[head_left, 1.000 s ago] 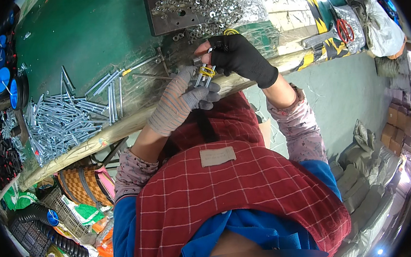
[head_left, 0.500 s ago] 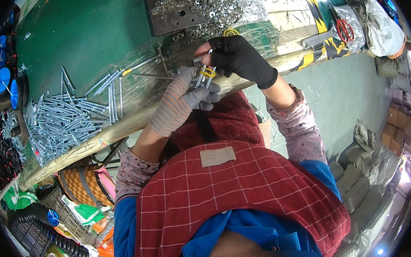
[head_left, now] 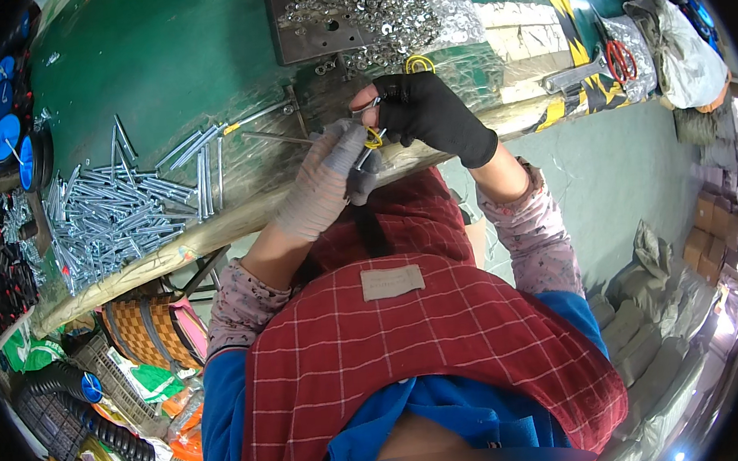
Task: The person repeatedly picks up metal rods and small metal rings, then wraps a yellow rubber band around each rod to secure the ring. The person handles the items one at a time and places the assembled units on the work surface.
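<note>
Just off the table's front edge, my left hand, in a grey striped glove, is closed round a few silver bolts bundled with a yellow tie. The bolts tilt, and my fingers hide part of them. My right hand, in a black glove with bare fingertips, meets the bundle from the right. Its thumb and finger pinch at a small metal part by the bolts' upper end, too small to name. Beyond that hand, a yellow loop lies on the table.
Loose bolts are heaped at the left. A metal plate bears a pile of nuts at the back. Red-handled scissors and an adjustable wrench lie right. A thin metal rod lies beside my left hand.
My left hand has turned and its fingers have curled in, so the bolts tilt and show less. My right hand has shifted slightly down at their upper end.
</note>
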Motion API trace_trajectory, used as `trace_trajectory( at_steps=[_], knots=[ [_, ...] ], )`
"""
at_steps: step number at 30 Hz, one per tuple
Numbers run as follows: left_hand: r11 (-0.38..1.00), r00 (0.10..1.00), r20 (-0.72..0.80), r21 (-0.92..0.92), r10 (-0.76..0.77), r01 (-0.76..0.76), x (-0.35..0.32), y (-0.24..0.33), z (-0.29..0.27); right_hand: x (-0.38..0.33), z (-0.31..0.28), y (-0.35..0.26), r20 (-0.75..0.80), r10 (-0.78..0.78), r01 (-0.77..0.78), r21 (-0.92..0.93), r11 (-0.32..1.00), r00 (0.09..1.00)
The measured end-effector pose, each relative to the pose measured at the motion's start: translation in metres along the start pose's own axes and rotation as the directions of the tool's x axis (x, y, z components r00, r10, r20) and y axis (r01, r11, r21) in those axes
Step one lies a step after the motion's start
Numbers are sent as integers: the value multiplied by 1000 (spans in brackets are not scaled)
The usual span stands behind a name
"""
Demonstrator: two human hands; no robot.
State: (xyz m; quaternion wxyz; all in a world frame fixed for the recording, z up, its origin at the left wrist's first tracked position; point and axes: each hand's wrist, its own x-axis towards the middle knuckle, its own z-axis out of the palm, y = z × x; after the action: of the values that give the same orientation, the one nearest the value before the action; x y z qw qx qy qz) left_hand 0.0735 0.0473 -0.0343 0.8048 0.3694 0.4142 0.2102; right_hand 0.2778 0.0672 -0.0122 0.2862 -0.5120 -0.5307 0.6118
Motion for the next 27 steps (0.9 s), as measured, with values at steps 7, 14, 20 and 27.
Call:
trace_trajectory(
  at_steps=[7,14,20,27],
  knots=[
    [975,976,-73,110,204,-195,2,-13,6,1,5,3,-35,-21,21,-6,1000,999],
    [975,952,-228,-39,204,-218,0,-6,13,-12,18,4,-391,-298,206,-259,944,871],
    [897,894,-141,199,426,-396,6,-14,9,-22,31,10,-278,-418,283,-416,864,865],
    [919,919,19,-35,394,-393,8,-19,-5,-26,23,3,-204,-370,263,-412,872,906]
  ],
)
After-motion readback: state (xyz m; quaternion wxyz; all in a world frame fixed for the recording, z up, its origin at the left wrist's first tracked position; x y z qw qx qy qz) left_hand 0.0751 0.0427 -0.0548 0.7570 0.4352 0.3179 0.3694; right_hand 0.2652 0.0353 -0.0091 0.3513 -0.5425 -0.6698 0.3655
